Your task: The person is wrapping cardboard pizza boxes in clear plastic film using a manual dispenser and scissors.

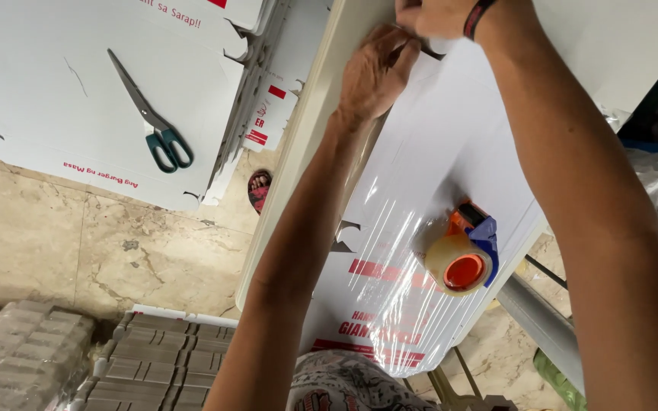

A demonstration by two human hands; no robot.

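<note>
Flat white carton (451, 144) under fingers (397, 57) of both hands, far edge

Both forearms bare to the frame edge, no sleeves in view. Left hand (375, 72), upper middle of frame: no ring or band visible. Right hand (432, 17), top edge, partly cut off. Dark wristband (478, 18) with a red stripe on the right wrist. Bottom centre: patterned garment (344, 384), pale cloth with grey swirls and red patches.
</note>
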